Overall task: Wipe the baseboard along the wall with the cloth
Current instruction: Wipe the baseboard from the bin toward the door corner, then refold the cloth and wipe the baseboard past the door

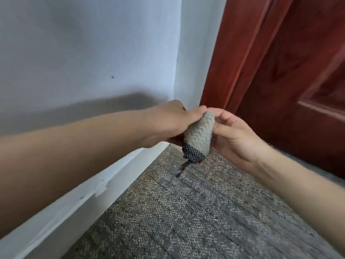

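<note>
Cloth [199, 135]: grey-green, nubbly, bunched into a roll, with dark checked trim and a loose strand hanging from its lower end; held in the air between my two hands near the corner, clear of the baseboard [84, 193]
My left hand [168, 122]: fingers curled round the cloth's left side
My right hand [237, 135]: thumb and fingertips pinching its right side
Baseboard: white, paint chipped, along the wall [74, 53]
Carpet [186, 212]: grey, ribbed
Door [289, 71]: red-brown wood
</note>
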